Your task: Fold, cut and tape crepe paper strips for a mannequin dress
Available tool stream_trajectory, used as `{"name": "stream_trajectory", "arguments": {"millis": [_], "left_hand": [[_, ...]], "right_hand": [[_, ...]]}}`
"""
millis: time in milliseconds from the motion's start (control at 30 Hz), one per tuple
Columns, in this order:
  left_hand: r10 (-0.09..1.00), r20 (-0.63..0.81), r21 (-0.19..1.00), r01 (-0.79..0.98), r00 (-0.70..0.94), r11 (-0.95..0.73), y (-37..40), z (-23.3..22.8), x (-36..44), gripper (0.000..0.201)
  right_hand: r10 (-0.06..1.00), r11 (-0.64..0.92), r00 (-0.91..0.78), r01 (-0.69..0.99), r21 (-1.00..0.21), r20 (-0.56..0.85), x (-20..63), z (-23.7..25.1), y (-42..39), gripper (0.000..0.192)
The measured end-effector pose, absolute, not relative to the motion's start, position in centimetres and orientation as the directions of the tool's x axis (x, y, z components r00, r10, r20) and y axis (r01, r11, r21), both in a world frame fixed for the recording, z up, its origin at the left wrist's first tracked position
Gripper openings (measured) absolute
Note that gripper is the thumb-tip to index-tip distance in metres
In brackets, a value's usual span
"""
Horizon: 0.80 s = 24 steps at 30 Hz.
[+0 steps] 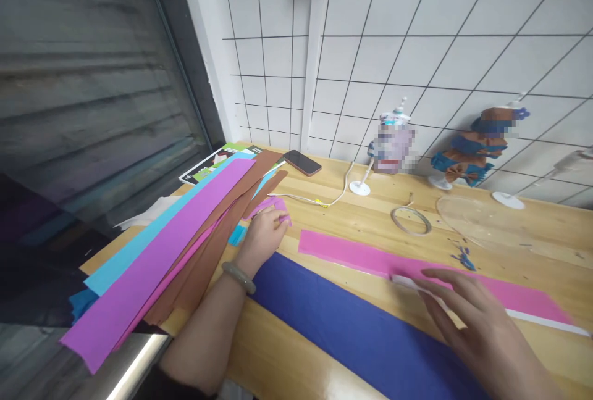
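My left hand (pixel 265 232), with a bangle on the wrist, is closed with its fingertips on a small purple paper piece (pixel 269 204). A little blue paper piece (pixel 237 235) lies beside that wrist. My right hand (pixel 477 310) is closed around a slim white object (pixel 403 280), blurred by motion; its kind is unclear. Under and beyond the right fingers lies a long pink paper strip (pixel 352 252), with a white band (pixel 551 322) along its near edge. A wide dark blue paper strip (pixel 343 320) stretches between my hands, partly hidden by the right one.
Long purple (pixel 185 227), light blue and brown paper strips overhang the table's left edge. A phone (pixel 302 163) and white cable (pixel 345 187) lie behind. Farther right are a tape roll (pixel 411 221), blue scraps (pixel 463 258) and stands with paper outfits (pixel 467 153) before a wire grid.
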<state>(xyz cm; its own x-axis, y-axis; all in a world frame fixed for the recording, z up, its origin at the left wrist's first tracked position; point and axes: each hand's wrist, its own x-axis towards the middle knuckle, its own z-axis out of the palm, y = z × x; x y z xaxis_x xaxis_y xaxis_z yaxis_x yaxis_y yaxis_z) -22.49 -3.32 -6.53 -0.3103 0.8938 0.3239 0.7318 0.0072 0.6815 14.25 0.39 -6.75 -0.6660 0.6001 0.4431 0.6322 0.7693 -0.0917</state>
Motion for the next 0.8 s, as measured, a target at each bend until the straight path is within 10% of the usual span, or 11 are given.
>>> {"name": "stream_trajectory", "arguments": {"millis": [367,800], "left_hand": [[0.880,0.165,0.946,0.325,-0.445,-0.013,-3.6,-5.3,-22.6,0.025],[0.983,0.005,0.870,0.484,0.183,-0.095,-5.6,-4.3,-18.9,0.026]], "right_hand": [[0.649,0.760,-0.731,0.612,-0.218,0.211,7.3,-7.2,-3.9,0.028],[0.700,0.713,-0.677,0.645,-0.273,0.229,8.8,-8.1,-5.0,0.026]]}}
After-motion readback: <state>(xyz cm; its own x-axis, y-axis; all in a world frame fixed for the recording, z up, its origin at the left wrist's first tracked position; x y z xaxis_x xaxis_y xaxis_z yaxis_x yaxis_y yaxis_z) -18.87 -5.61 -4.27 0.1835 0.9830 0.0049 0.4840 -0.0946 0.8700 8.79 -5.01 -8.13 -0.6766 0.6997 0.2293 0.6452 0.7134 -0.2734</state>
